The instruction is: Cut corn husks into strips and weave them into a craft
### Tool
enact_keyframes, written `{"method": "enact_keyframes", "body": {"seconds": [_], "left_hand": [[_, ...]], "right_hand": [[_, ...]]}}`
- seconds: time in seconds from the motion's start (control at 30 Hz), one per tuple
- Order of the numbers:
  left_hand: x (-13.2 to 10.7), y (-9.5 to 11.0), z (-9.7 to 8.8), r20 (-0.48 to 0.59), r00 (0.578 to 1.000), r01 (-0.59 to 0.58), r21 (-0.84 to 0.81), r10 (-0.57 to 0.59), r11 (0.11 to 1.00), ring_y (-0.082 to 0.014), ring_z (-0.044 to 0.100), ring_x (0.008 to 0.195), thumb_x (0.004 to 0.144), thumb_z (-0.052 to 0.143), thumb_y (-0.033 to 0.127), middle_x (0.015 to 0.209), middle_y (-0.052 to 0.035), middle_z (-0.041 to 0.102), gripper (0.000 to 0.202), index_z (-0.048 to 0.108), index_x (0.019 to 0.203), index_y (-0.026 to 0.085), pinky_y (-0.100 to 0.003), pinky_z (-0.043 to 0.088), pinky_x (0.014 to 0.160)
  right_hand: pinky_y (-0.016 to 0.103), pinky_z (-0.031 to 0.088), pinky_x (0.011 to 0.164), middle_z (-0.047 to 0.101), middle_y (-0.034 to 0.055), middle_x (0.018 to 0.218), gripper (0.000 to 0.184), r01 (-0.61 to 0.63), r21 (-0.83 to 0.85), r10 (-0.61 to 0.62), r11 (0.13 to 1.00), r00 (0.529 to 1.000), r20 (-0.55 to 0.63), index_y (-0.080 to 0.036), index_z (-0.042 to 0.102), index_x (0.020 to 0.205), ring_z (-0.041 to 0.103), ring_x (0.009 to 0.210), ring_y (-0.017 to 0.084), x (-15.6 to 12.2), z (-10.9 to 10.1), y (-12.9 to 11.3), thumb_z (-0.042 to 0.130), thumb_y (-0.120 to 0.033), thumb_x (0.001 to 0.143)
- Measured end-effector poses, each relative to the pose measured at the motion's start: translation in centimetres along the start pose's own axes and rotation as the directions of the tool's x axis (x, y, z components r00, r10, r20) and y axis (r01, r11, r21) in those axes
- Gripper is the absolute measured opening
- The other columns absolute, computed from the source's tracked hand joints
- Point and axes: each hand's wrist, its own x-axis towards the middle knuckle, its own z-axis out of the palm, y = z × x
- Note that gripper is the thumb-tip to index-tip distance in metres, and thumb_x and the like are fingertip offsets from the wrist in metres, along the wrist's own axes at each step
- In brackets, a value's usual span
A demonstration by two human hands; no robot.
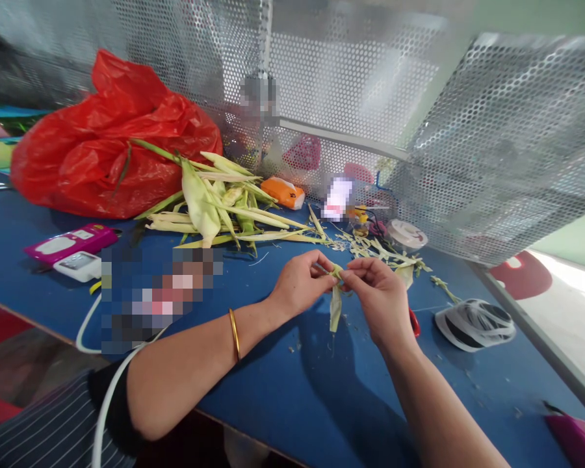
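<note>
A pale green strip of corn husk (336, 311) hangs down from between my two hands, above the blue table. My left hand (305, 283) pinches it between thumb and fingers from the left. From the right, my right hand (379, 296) pinches its upper end, fingertips almost touching the left ones. The exact shape of the husk at the fingertips is partly hidden. Behind my hands lie thin husk scraps (365, 247). A red object (414, 323), mostly covered by my right hand, shows beside it.
A heap of corn husks (202, 208) lies before a large red plastic bag (121, 143). Behind are an orange tissue pack (283, 193), a lit phone (338, 198) and a tape roll (406, 234). A wound bundle of string (475, 324) sits right. A white cable (108, 396) crosses near my left arm.
</note>
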Motion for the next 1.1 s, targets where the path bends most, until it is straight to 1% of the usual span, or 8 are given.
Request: {"method": "enact_keyframes", "body": {"seconds": [0.13,0.27,0.43,0.6,0.73,0.8,0.97,1.1], "left_hand": [[0.0,0.2,-0.1,0.014,0.999,-0.031,0.036,0.031,0.999,-0.0145,0.065,0.063,0.074,0.068,0.021,0.067,-0.0010,0.068,0.011,0.059,0.081,0.018,-0.024,0.046,0.058],[-0.1,0.3,-0.2,0.094,0.995,-0.050,0.109,0.040,0.993,-0.0125,0.061,0.059,0.073,0.067,0.022,0.064,0.0012,0.065,0.010,0.062,0.082,0.018,-0.022,0.042,0.055],[-0.3,0.4,-0.3,0.193,0.981,-0.040,0.134,0.014,0.990,-0.0122,0.059,0.059,0.072,0.067,0.021,0.062,0.0018,0.064,0.011,0.062,0.081,0.018,-0.023,0.042,0.056],[-0.1,0.3,-0.2,0.251,0.967,0.053,-0.005,-0.050,0.999,-0.0112,0.058,0.055,0.070,0.067,0.019,0.057,0.0028,0.061,0.011,0.059,0.077,0.017,-0.022,0.043,0.055],[-0.1,0.4,-0.2,0.277,0.959,0.075,-0.062,-0.054,0.995,-0.0103,0.057,0.053,0.070,0.067,0.018,0.057,0.0033,0.059,0.011,0.058,0.075,0.017,-0.023,0.044,0.057],[-0.2,0.6,-0.3,0.270,0.962,0.048,-0.010,-0.044,0.999,-0.0105,0.057,0.054,0.071,0.066,0.019,0.059,0.0032,0.060,0.010,0.059,0.079,0.017,-0.023,0.044,0.057],[-0.5,0.8,-0.4,0.217,0.974,-0.119,0.216,0.071,0.969,-0.0100,0.050,0.055,0.076,0.061,0.021,0.059,0.0049,0.057,0.014,0.062,0.090,0.020,-0.022,0.036,0.054],[-0.5,0.7,-0.4,0.253,0.962,-0.156,0.216,0.099,0.964,-0.0095,0.044,0.053,0.079,0.059,0.023,0.057,0.0058,0.051,0.014,0.064,0.091,0.019,-0.021,0.033,0.052]], "right_hand": [[0.031,0.046,0.064,0.070,0.0023,0.072,0.029,0.022,-0.123,-0.012,0.992,0.997,0.078,-0.018,0.071,0.089,0.061,0.066,0.018,0.1,-0.6,-0.7,0.071,-0.043,0.073],[0.029,0.040,0.058,0.067,0.0033,0.068,0.034,0.007,-0.240,0.029,0.971,0.989,0.145,-0.017,0.075,0.076,0.055,0.065,0.017,0.4,-1.1,-0.6,0.067,-0.050,0.076],[0.027,0.033,0.054,0.061,0.0002,0.059,0.032,-0.138,-0.137,0.163,0.981,0.969,0.188,-0.016,0.070,0.066,0.047,0.057,0.013,0.8,-1.3,-0.4,0.075,-0.047,0.063],[0.027,0.033,0.055,0.059,-0.0009,0.057,0.024,-0.108,-0.102,0.123,0.989,0.982,0.147,-0.017,0.067,0.060,0.045,0.057,0.012,0.8,-1.3,-0.2,0.074,-0.040,0.062],[0.026,0.031,0.053,0.057,-0.0016,0.056,0.022,-0.109,-0.093,0.119,0.990,0.986,0.113,-0.018,0.067,0.061,0.044,0.055,0.012,0.7,-1.0,0.0,0.074,-0.038,0.063],[0.026,0.031,0.052,0.055,-0.0017,0.053,0.023,-0.129,-0.082,0.139,0.988,0.983,0.121,-0.018,0.066,0.058,0.042,0.053,0.011,0.8,-1.1,-0.1,0.074,-0.039,0.061],[0.026,0.032,0.051,0.052,-0.0025,0.047,0.026,-0.214,-0.063,0.223,0.975,0.954,0.199,-0.019,0.061,0.053,0.042,0.047,0.010,1.3,-1.7,-0.5,0.073,-0.041,0.059],[0.025,0.029,0.048,0.051,-0.0030,0.046,0.024,-0.244,-0.052,0.249,0.968,0.932,0.263,-0.018,0.063,0.055,0.039,0.045,0.010,1.6,-2.0,-0.4,0.072,-0.039,0.060]]}}
